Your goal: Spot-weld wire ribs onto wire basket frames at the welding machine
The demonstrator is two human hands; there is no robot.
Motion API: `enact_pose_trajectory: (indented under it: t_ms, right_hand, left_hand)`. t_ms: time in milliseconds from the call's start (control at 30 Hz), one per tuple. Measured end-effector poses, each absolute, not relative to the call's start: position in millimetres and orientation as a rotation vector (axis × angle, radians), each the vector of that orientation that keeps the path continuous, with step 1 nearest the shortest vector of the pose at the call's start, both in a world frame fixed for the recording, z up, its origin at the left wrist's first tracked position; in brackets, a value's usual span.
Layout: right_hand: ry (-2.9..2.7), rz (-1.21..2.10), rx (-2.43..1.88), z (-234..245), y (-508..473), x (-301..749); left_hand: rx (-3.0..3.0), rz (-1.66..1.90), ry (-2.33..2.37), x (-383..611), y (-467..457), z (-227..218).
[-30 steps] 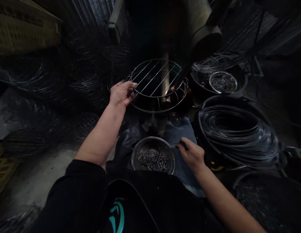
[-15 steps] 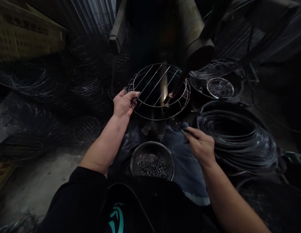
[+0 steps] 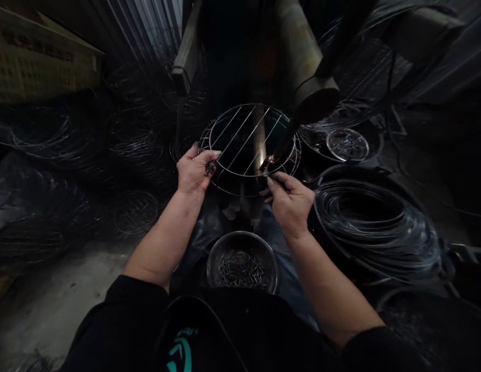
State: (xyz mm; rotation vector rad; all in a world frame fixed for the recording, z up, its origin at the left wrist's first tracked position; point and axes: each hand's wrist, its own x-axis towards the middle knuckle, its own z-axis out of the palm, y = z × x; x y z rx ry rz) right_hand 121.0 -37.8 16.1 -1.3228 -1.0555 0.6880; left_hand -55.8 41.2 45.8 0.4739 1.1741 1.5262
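A round wire rack (image 3: 240, 147) with parallel bars and two rings sits around the machine's lower copper-coloured arm (image 3: 259, 134). My left hand (image 3: 194, 169) grips the rack's left edge, thumb on top. At the near right edge, close to the dark electrode tip (image 3: 268, 161), my right hand (image 3: 289, 199) is closed in a pinch. Whatever lies between its fingertips is too small and dark to make out. Below the rack, a steel bowl (image 3: 210, 263) in front of my body holds many short bent wire pieces (image 3: 242, 271).
To the right lies a large coil of wire (image 3: 380, 232) in a dark tub. Behind it a small round dish (image 3: 347, 144) rests in a black basin. Stacked wire racks (image 3: 135, 139) crowd the left, under a yellow crate (image 3: 42, 57). The machine's thick upper arm (image 3: 302, 46) hangs overhead.
My right hand has moved left and up from beside the coil to the rack's near right edge. My left hand keeps its grip on the rack. The view has shifted slightly.
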Motion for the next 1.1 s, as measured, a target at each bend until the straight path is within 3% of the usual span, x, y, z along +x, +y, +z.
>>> enact_pose_trajectory:
  t_ms: [200,1100]
  right_hand:
    - [-0.928,0.768,-1.298,9.4,-38.7,116.0]
    - [-1.012,0.433,-1.380,-8.9,-21.7,119.7]
  left_hand:
    - [0.451,1.503,1.164,-54.5,42.2,50.2]
    - [0.389,1.491,1.184,-48.3,70.5,45.7]
